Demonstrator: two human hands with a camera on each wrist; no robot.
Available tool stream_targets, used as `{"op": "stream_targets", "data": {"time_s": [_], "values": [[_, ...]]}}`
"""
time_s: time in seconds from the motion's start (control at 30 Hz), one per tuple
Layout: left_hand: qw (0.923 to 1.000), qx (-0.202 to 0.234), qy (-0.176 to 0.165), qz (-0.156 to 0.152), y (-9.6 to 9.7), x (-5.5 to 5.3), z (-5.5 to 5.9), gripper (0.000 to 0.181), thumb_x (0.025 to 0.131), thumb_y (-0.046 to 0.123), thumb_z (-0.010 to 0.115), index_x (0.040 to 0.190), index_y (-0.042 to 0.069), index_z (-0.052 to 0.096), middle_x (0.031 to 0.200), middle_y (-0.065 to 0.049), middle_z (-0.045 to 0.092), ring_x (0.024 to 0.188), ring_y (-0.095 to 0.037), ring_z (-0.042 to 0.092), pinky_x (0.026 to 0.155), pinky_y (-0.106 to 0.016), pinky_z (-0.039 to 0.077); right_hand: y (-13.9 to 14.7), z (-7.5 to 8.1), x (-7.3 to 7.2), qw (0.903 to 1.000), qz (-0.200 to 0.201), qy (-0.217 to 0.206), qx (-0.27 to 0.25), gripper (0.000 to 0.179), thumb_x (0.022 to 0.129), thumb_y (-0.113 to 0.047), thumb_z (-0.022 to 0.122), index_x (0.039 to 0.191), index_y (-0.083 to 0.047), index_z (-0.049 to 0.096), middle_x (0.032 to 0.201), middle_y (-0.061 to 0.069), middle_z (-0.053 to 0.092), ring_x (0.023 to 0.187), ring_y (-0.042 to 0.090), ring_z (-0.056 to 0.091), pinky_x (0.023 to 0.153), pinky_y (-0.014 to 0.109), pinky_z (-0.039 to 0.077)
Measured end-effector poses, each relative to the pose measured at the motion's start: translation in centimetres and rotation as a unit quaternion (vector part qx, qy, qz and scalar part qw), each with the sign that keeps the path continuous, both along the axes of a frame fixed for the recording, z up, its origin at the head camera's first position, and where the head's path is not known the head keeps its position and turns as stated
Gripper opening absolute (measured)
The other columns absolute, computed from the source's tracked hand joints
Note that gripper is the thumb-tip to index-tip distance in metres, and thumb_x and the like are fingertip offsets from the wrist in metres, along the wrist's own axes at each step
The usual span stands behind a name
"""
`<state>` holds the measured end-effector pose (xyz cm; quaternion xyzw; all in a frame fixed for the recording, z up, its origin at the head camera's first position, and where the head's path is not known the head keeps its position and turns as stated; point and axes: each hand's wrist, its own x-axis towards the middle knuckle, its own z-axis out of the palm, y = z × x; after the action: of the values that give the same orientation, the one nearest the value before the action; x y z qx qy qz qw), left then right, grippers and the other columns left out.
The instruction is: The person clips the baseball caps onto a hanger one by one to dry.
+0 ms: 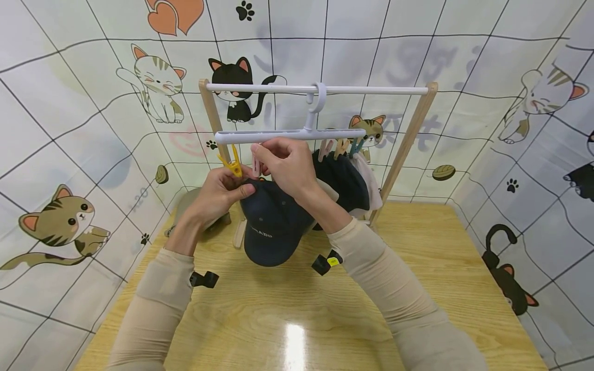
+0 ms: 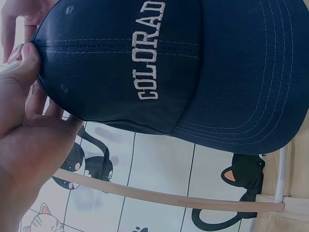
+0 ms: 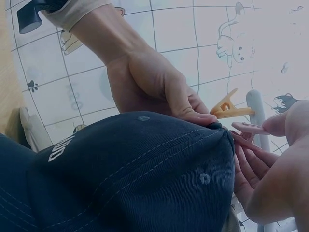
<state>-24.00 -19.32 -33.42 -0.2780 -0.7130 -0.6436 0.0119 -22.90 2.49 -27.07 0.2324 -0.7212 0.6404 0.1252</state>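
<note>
A navy baseball cap [image 1: 274, 219] with pale lettering hangs brim down below a white clip hanger [image 1: 283, 136]. My left hand [image 1: 214, 195] pinches the cap's crown between thumb and fingers, plain in the left wrist view, where the cap [image 2: 106, 82] fills much of the picture. With thumb and fingers my right hand [image 1: 294, 167] pinches a pink clothespin [image 1: 256, 164]. In the right wrist view this clothespin [image 3: 247, 130] meets the crown's edge; how far its jaws reach over the cloth is hard to tell. A yellow clothespin [image 1: 235, 166] hangs beside my left fingers.
Pink, tan and teal clothespins [image 1: 342, 148] at the hanger's right end hold dark and pale caps [image 1: 348, 178]. The hanger hooks over a white rail [image 1: 371, 90] between wooden posts [image 1: 408, 139]. An olive-grey cap [image 1: 187, 206] lies on the wooden table [image 1: 260, 319] at left.
</note>
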Motion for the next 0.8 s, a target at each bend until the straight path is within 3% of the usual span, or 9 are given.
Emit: {"op": "stream_targets", "data": {"time_s": [0.17,0.4,0.63,0.8], "values": [[0.9999,0.012,0.004,-0.001,0.02,0.03,0.12,0.027,0.102,-0.007,0.077,0.11,0.018,0.082,0.114,0.005,0.076,0.108,-0.008,0.07,0.094,-0.022,0.058,0.07,-0.01,-0.02,1.0,0.002,0.0,0.0,0.023,0.109,-0.021,0.075,0.111,0.001,0.084,0.088,0.013,0.077,0.077,0.024,0.075,0.074,0.028,0.063],[0.9998,0.015,0.009,0.003,-0.07,-0.19,0.07,0.024,0.103,-0.007,0.075,0.11,0.016,0.079,0.109,0.009,0.079,0.102,-0.007,0.069,0.089,-0.022,0.057,0.15,0.04,-0.1,0.9999,0.008,0.0,-0.011,0.021,0.108,-0.018,0.076,0.109,0.002,0.084,0.087,0.011,0.077,0.074,0.015,0.072,0.072,0.026,0.062],[0.9997,0.016,0.013,0.012,0.04,-0.42,0.07,0.032,0.102,-0.013,0.071,0.109,0.017,0.077,0.105,0.01,0.079,0.096,-0.007,0.068,0.081,-0.022,0.057,0.16,0.02,-0.2,0.9997,0.016,0.002,-0.017,0.02,0.108,-0.016,0.076,0.108,0.002,0.084,0.088,0.012,0.077,0.077,0.023,0.074,0.074,0.029,0.064],[0.9995,0.026,0.007,0.016,0.2,-0.44,0.08,0.028,0.102,-0.009,0.075,0.11,0.018,0.076,0.105,0.01,0.078,0.098,-0.007,0.07,0.083,-0.021,0.057,0.16,0.06,-0.02,0.9999,0.012,0.0,-0.008,0.02,0.108,-0.017,0.076,0.11,0.002,0.084,0.092,0.014,0.078,0.079,0.019,0.073,0.075,0.027,0.063]]}}
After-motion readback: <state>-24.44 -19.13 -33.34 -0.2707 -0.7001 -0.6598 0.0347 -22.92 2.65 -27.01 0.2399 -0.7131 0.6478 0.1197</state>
